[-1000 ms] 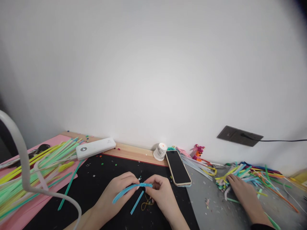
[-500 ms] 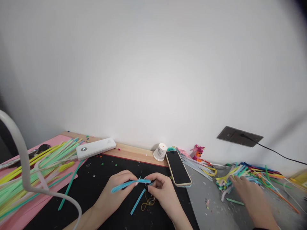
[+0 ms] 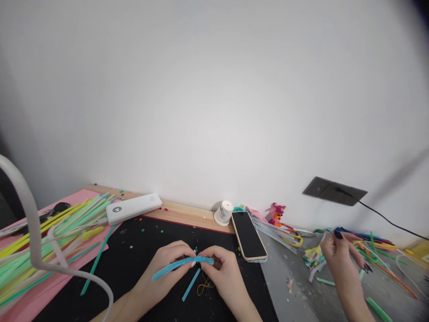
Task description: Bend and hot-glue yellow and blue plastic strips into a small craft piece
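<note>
Both my hands sit low over the black mat (image 3: 140, 250) and pinch one curved blue strip (image 3: 174, 265) between them. My left hand (image 3: 164, 268) grips its middle with closed fingers. My right hand (image 3: 224, 275) pinches its right end. Under the hands lie a shorter blue strip (image 3: 190, 285) and a yellow rubber band (image 3: 203, 288).
Another person's hand (image 3: 342, 264) with dark nails hovers over a heap of coloured strips (image 3: 368, 248) at the right. A phone (image 3: 248, 235), a small white cup (image 3: 224, 212), a pink toy (image 3: 276, 213), a white remote-like box (image 3: 133, 208) and green-yellow strips (image 3: 43, 241) lie about.
My hands have shifted the blue strip slightly and kept their grip. The other person's hand has lifted off the strip heap and turned, fingers raised.
</note>
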Motion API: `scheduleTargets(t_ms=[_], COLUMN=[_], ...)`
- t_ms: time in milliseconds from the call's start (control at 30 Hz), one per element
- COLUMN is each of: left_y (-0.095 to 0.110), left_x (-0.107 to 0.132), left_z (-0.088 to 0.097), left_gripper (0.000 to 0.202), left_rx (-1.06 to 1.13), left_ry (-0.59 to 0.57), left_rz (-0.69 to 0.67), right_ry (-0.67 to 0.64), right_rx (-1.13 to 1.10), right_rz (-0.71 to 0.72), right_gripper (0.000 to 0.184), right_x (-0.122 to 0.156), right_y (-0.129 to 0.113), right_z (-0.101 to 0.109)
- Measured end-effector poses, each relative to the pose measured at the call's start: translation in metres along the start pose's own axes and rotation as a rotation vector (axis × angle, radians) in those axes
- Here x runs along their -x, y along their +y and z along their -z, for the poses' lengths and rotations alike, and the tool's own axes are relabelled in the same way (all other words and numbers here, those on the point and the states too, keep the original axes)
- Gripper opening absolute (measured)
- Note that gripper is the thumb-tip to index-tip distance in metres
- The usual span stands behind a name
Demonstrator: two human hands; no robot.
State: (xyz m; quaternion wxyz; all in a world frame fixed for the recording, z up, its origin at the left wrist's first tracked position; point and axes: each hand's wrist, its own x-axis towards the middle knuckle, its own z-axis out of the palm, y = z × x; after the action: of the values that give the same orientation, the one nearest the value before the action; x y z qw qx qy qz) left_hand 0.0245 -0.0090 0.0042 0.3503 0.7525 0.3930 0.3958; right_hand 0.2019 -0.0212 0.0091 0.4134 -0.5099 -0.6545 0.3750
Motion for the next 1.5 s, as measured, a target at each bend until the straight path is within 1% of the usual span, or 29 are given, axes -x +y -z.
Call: scheduleTargets(t_ms=[133, 300, 367, 533, 700, 1067, 1367, 1500], left_y=[-0.0022, -0.0028, -0.003, -0.0018, -0.0013, -0.0097, -0.0058, -0.0051], left_x=[0.0012, 0.0032, 0.0037, 0.0037, 0.0055, 0.0062, 0.0055, 0.0039], left_z=[0.0003, -0.0004, -0.0002, 0.0018, 0.0017, 0.0021, 0.0006, 0.001], left_gripper=[0.013, 0.013, 0.013, 0.015, 0.017, 0.02, 0.017, 0.013], left_rx=[0.001, 0.007, 0.003, 0.011, -0.001, -0.017, -0.028, -0.025], left_ry=[0.002, 0.018, 0.028, 0.005, 0.009, 0.02, 0.025, 0.048], left_rz=[-0.017, -0.009, -0.003, -0.028, -0.041, -0.089, -0.046, -0.016], right_ry=[0.026, 0.067, 0.074, 0.072, 0.069, 0.057, 0.065, 0.072], right_rx=[0.124, 0.182, 0.186, 0.187, 0.18, 0.177, 0.191, 0.198], right_rz=[0.056, 0.073, 0.075, 0.078, 0.072, 0.065, 0.068, 0.069], right_gripper=[0.013, 0.013, 0.013, 0.012, 0.013, 0.015, 0.014, 0.013], right_x=[0.0026, 0.0043, 0.0042, 0.0039, 0.0038, 0.0026, 0.0025, 0.0033], right_y=[-0.0014, -0.0026, -0.0021, -0.0021, -0.0013, 0.0004, 0.0007, 0.0004], right_z=[-0.0019, -0.0024, -0.0028, -0.0035, -0.0037, -0.008, -0.0055, -0.0044])
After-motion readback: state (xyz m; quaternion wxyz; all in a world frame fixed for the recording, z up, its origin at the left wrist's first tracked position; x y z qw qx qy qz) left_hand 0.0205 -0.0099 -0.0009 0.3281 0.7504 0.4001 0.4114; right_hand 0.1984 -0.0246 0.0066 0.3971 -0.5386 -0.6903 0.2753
